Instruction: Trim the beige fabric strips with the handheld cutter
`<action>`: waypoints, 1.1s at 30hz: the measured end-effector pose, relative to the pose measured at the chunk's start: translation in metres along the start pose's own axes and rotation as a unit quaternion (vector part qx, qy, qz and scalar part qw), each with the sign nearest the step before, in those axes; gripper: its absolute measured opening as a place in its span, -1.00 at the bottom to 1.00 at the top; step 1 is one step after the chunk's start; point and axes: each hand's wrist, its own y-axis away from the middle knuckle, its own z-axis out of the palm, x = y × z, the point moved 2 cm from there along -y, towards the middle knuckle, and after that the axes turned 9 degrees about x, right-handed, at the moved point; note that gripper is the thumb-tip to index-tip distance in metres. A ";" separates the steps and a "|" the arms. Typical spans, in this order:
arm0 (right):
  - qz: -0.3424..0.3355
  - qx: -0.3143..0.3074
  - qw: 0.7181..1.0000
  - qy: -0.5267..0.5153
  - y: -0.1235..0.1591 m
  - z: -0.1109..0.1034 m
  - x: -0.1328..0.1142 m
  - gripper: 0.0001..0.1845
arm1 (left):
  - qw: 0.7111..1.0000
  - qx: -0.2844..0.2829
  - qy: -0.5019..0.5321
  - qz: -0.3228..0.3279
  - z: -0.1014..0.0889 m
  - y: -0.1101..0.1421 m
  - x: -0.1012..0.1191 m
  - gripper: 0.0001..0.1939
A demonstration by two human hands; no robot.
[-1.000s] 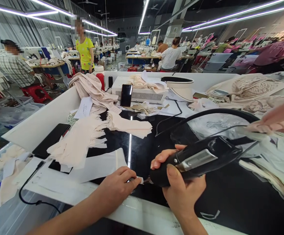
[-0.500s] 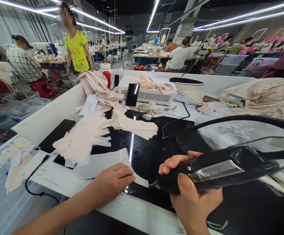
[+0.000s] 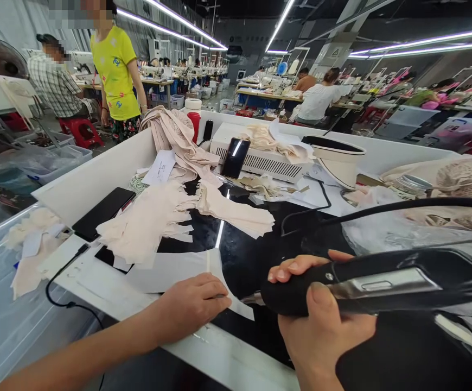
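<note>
long white tube lights (image 3: 280,24), dark ceiling (image 3: 246,10), pale grey draped curtain (image 3: 12,24) at left, round dark fan (image 3: 2,57), dark grey back wall (image 3: 254,33), pale square pillar (image 3: 343,38) with triangular sign (image 3: 336,52), rows of wood-topped worktables (image 3: 270,94), red plastic stool (image 3: 83,132)

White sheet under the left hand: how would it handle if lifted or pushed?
Likely floppy and light: the white sheet looks thin and lies flat. Without the left hand on it, it may slide easily, since the black tabletop looks glossy.
</note>
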 end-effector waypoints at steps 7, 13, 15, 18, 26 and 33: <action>0.005 -0.010 1.000 -0.005 0.004 0.004 0.010 -0.56 | 1.000 0.011 -0.001 0.003 0.003 0.000 0.001 -0.80; -0.001 -0.022 1.000 0.003 0.007 0.004 0.009 -0.61 | 1.000 0.013 0.005 0.005 0.002 -0.002 0.002 -0.77; 0.006 -0.029 1.000 0.006 0.007 0.004 0.008 -0.63 | 1.000 0.014 0.004 0.005 0.002 -0.001 0.002 -0.77; 0.008 -0.023 1.000 0.006 0.004 0.001 0.005 -0.62 | 1.000 0.017 -0.001 0.009 0.003 0.000 0.001 -0.78; -0.008 -0.001 1.000 0.022 0.002 -0.010 0.001 -0.57 | 1.000 0.014 -0.006 0.010 0.002 0.000 0.001 -0.78; 0.004 -0.011 1.000 0.008 0.003 -0.007 -0.001 -0.63 | 1.000 0.005 -0.014 0.005 -0.001 0.000 0.002 -0.78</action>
